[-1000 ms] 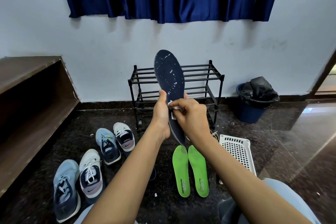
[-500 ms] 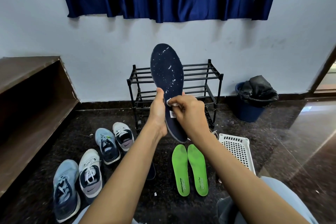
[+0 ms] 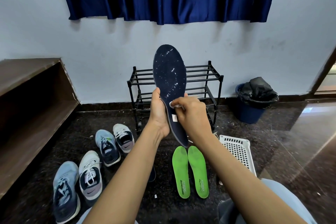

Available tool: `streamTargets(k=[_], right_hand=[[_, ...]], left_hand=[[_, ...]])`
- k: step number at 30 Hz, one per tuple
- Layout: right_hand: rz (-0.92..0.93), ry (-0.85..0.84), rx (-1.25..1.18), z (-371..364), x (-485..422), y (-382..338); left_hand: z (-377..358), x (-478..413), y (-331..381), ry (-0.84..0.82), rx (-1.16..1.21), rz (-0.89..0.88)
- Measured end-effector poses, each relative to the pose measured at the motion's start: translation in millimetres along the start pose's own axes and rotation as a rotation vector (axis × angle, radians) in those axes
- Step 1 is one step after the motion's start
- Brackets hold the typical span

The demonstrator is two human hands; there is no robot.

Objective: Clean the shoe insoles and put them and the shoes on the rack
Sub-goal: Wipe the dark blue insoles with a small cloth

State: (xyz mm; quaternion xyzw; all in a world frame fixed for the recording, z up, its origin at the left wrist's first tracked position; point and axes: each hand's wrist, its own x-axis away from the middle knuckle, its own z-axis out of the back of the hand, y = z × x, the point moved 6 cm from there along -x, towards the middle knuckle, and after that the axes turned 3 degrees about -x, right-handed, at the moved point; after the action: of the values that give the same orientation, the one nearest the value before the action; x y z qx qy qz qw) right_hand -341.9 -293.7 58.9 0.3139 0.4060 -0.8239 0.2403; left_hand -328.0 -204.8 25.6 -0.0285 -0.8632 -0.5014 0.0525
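Note:
A dark blue insole (image 3: 170, 76) flecked with white bits stands upright in front of me. My left hand (image 3: 159, 112) grips its left edge near the middle. My right hand (image 3: 192, 114) pinches a small white wipe (image 3: 172, 104) against the insole's face. Two green insoles (image 3: 190, 171) lie side by side on the floor below. The tip of another dark insole (image 3: 151, 175) shows under my left forearm. Several shoes, blue (image 3: 107, 148) and white (image 3: 124, 137), stand at the left. The black rack (image 3: 200, 78) stands bare at the wall behind the insole.
A white perforated basket (image 3: 236, 149) lies at the right of the green insoles. A blue bin with a black bag (image 3: 254, 100) stands by the wall at right. A brown wooden shelf (image 3: 27, 96) runs along the left. The dark floor carries white specks.
Both hands have lifted the blue insole a little higher. My right hand with the wipe has slid up its face from the white label toward the middle.

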Motion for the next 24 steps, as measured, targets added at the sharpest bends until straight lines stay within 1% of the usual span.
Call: streamTargets(k=[7, 12, 15, 20, 22, 24], right_hand=[[-0.005, -0.117, -0.037, -8.8, 10.7, -3.9], [-0.002, -0.081, 0.06, -9.3, 1.3, -0.1], [-0.016, -0.054, 0.058, -7.5, 1.7, -0.2], [-0.039, -0.157, 0.061, -15.4, 11.3, -2.6], [-0.031, -0.161, 0.063, -15.4, 12.7, -4.0], [-0.005, -0.131, 0.075, -11.7, 10.7, -5.4]], left_hand=[[11.3, -4.2, 2.6, 0.07, 0.006, 0.011], [3.8, -1.6, -6.0, 0.045, 0.005, 0.015], [2.8, -1.5, -8.9, 0.068, 0.016, 0.018], [11.1, -5.1, -1.5, 0.122, 0.044, 0.024], [12.0, -5.6, -1.0, 0.117, 0.057, 0.026], [10.4, -4.9, -3.7, 0.106, 0.016, 0.034]])
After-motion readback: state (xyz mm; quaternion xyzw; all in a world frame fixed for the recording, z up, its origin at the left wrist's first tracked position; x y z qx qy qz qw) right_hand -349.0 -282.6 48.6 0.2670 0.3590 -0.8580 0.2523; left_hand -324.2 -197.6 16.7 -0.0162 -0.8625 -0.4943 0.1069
